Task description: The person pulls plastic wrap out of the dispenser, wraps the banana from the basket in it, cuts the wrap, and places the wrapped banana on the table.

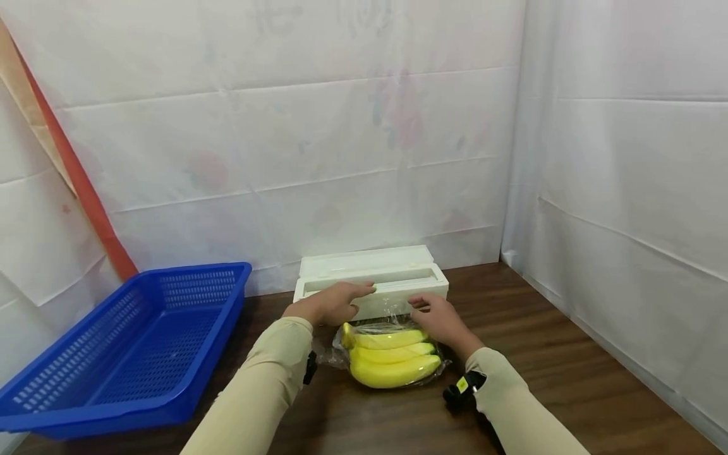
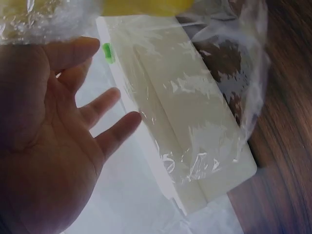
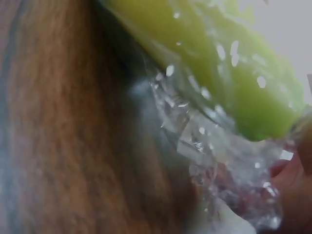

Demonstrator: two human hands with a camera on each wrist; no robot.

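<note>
A bunch of yellow bananas (image 1: 392, 363) lies in a clear plastic bag (image 1: 335, 355) on the brown table, between the forearms. Behind it stands a long white box (image 1: 387, 303) with its lid raised at the back. My left hand (image 1: 330, 303) is over the box's front left, fingers spread, holding nothing; its palm (image 2: 58, 131) shows in the left wrist view. My right hand (image 1: 440, 319), fingers loosely bent, is at the bag's far right side. Crumpled plastic partly hides its fingers in the right wrist view, beside a banana's green tip (image 3: 263, 122).
A blue plastic basket (image 1: 222, 328) with slotted sides stands on the left. White sheeting (image 1: 318, 158) hangs behind the table (image 1: 546, 354) and along its right side. A small green mark (image 2: 108, 52) is on the box's edge.
</note>
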